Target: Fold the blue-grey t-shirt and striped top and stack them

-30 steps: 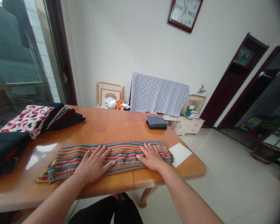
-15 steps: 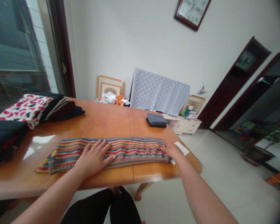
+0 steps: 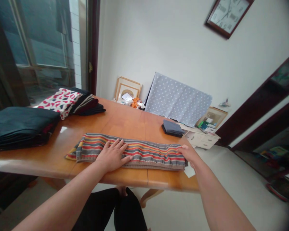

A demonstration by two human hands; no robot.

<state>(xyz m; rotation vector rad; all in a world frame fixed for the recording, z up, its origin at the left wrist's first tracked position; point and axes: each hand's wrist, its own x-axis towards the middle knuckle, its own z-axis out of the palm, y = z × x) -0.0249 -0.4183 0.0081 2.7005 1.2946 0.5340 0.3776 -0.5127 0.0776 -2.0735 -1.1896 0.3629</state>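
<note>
A striped cloth (image 3: pixel 146 152), folded into a long narrow band, lies across the near part of the wooden table (image 3: pixel 125 123). My left hand (image 3: pixel 113 155) rests flat on its middle with the fingers spread. My right hand (image 3: pixel 189 153) is at the cloth's right end, its fingers curled round the edge of the fabric. A white sheet of paper (image 3: pixel 189 170) shows just under that end, at the table's corner.
A small folded grey cloth (image 3: pixel 172 127) sits at the far right of the table. Dark folded garments (image 3: pixel 21 126) and a red-patterned pile (image 3: pixel 62 100) lie at the left. Behind are picture frames (image 3: pixel 126 89), a dotted fabric panel (image 3: pixel 178 99) and a low white cabinet (image 3: pixel 202 138).
My right hand slid from lying flat on the cloth to its right end and closed on the edge. The left hand stayed in place. The view swung to the left.
</note>
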